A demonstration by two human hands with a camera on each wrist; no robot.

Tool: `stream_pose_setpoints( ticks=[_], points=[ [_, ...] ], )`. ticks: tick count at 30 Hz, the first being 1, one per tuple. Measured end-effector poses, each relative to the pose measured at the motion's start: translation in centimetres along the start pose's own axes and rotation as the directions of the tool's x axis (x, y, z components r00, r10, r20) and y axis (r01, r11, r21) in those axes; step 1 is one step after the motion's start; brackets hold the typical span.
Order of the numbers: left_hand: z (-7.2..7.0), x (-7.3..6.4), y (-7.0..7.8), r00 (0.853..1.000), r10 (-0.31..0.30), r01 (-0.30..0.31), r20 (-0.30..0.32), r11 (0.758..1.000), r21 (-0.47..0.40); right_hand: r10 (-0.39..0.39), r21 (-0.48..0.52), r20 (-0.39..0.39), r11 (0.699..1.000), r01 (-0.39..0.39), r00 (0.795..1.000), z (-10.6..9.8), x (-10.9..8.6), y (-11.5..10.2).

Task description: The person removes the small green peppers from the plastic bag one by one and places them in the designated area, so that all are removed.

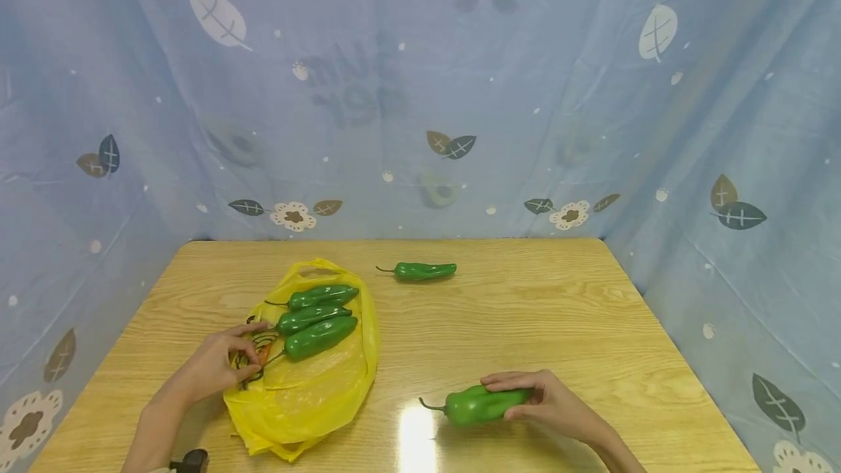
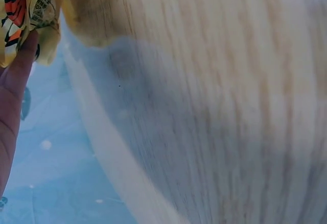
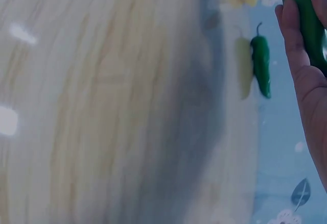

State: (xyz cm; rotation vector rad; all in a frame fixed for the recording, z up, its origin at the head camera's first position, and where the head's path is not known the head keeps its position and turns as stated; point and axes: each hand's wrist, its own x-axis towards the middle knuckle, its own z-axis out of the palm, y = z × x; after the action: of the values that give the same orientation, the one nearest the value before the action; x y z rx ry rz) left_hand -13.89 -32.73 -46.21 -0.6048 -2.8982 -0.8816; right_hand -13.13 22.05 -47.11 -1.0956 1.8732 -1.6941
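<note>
In the head view, a thin yellow plastic bag (image 1: 315, 400) lies spread on the left part of the table. Three glossy green chili peppers (image 1: 320, 338) rest side by side on it, stems pointing left. My left hand (image 1: 213, 363) pinches the bag's left side by its printed patch, close to the lowest pepper's stem; the left wrist view catches one finger (image 2: 19, 66) against the bag. My right hand (image 1: 548, 404) grips a larger green pepper (image 1: 473, 406) by its blunt end, front right, with its stem facing left.
Another green pepper (image 1: 423, 271) lies alone near the back edge of the wooden table (image 1: 525, 312). A blue patterned curtain (image 1: 407, 93) hangs behind and along both sides. Light glares off the tabletop near the front.
</note>
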Motion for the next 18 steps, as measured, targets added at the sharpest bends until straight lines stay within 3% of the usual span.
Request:
stream_pose_setpoints(
  ticks=[18],
  points=[
    [0.0, -0.2, 0.2, 1.000, -0.014, 0.014, 0.006, 1.000, 0.008, 0.109, -0.031, -0.110, 0.993, -0.113, 0.988, -4.7, -1.7, 2.4]
  ],
)
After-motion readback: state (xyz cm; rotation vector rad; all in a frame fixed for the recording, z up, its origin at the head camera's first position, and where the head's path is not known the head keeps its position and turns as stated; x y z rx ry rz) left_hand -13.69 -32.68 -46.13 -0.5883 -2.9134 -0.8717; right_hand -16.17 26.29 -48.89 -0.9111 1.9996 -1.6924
